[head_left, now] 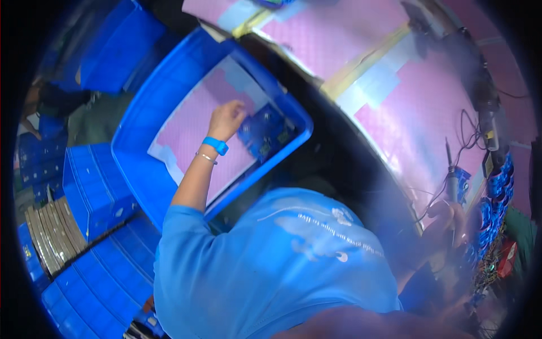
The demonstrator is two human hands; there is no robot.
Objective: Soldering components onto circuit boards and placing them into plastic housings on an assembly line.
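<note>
My left hand [227, 117], with a blue band and a bracelet at the wrist, is over the blue bin [132, 127]. Its fingers are loosely curved and slightly apart, with nothing visible between them. Just right of the fingertips, blue circuit boards [262, 133] lie in the bin beside a pink sheet with grey patches [195, 121]. On the right, my blurred right hand [450, 223] is wrapped round a soldering iron [452, 183], its tip pointing away from me. A small blue board [463, 182] is near the iron on the pink-topped workbench [395, 135].
More blue bins [93, 186] stand at the left, beside a stack of brown-edged sheets [56, 234]. Another person's arm [31, 121] shows at the far left. A thin cable [466, 127] loops over the bench. Several blue parts [497, 192] are piled along the right edge.
</note>
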